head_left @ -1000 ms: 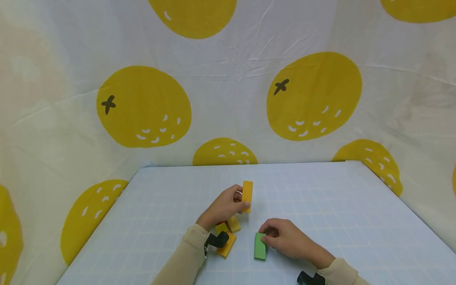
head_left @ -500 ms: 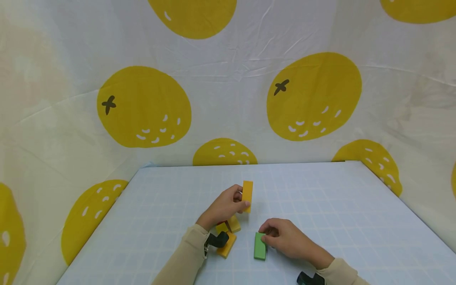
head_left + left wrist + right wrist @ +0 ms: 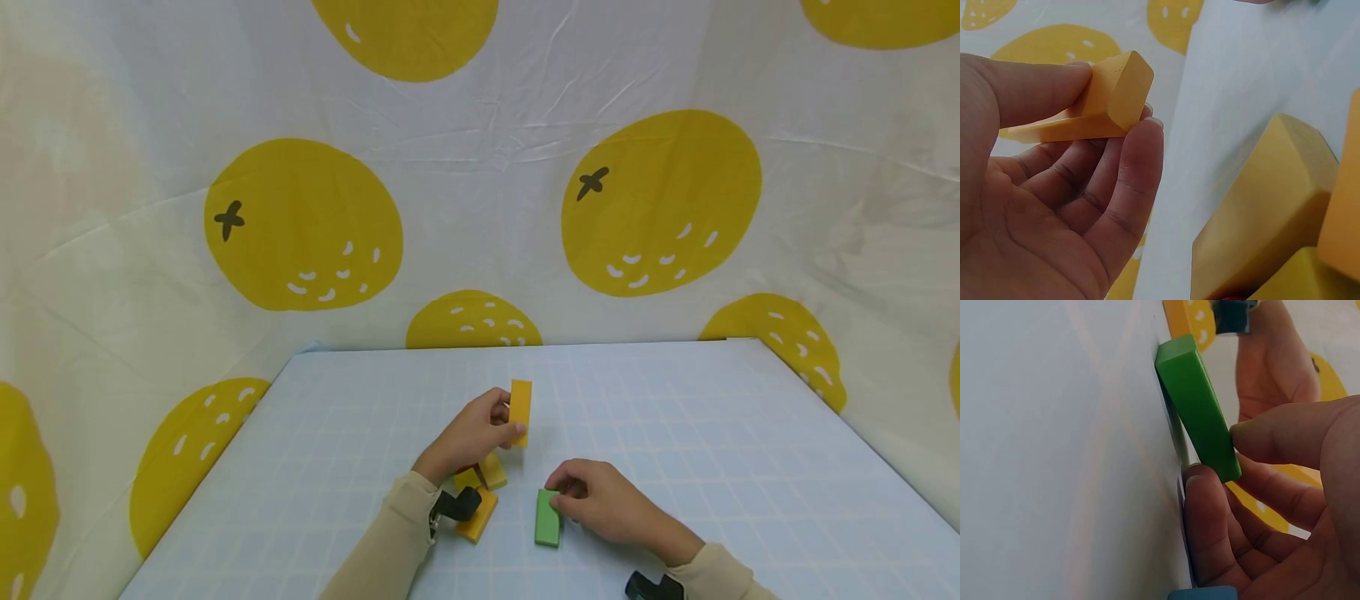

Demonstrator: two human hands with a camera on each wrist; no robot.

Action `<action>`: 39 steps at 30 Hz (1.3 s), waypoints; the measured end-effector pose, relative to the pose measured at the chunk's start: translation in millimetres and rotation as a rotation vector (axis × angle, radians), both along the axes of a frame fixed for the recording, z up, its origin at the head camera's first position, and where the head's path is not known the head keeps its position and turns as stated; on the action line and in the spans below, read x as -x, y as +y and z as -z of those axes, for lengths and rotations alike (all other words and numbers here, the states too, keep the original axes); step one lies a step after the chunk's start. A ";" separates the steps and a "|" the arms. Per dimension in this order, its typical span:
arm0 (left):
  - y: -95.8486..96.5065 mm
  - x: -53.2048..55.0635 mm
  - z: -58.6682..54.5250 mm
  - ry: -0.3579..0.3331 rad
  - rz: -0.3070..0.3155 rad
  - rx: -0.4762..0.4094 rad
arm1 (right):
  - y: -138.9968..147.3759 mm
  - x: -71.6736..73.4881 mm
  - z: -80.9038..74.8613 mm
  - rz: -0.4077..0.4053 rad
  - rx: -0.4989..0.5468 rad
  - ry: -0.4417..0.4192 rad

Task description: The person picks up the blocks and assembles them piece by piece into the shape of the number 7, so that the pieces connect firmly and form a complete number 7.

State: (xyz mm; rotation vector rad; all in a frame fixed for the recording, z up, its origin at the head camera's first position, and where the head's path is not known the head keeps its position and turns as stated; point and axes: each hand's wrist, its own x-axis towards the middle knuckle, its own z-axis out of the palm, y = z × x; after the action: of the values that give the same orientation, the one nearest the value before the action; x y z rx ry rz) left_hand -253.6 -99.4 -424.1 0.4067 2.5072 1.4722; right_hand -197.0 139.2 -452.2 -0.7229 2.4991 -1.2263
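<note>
My left hand [image 3: 472, 429] holds an orange rectangular block [image 3: 520, 408] above the table, its long side upright in the head view. In the left wrist view the thumb presses one face of it while the fingers curl behind. To the right and nearer, my right hand [image 3: 611, 500] pinches a green rectangular block [image 3: 547, 525] by its far end. The right wrist view shows this green block [image 3: 1197, 400] tilted, its gripped end raised off the table and the other end down at the surface.
Under the left wrist lie a pale yellow block [image 3: 492, 472], another orange block [image 3: 477, 518], a darker yellow block [image 3: 466, 480] and a red piece, mostly hidden. A blue piece [image 3: 1204, 594] shows at the right wrist view's lower edge. A fruit-patterned cloth [image 3: 480, 208] hangs behind the table [image 3: 750, 467].
</note>
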 end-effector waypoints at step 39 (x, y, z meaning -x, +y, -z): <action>-7.9 -4.5 3.1 0.110 0.009 -0.168 | 27.5 5.9 -6.6 0.221 0.000 0.175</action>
State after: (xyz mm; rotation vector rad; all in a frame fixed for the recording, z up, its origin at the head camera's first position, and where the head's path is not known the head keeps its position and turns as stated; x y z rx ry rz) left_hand -249.2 -107.3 -427.2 0.5398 2.4679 1.7075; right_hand -202.9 166.7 -445.6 -0.5888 2.7849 -1.2844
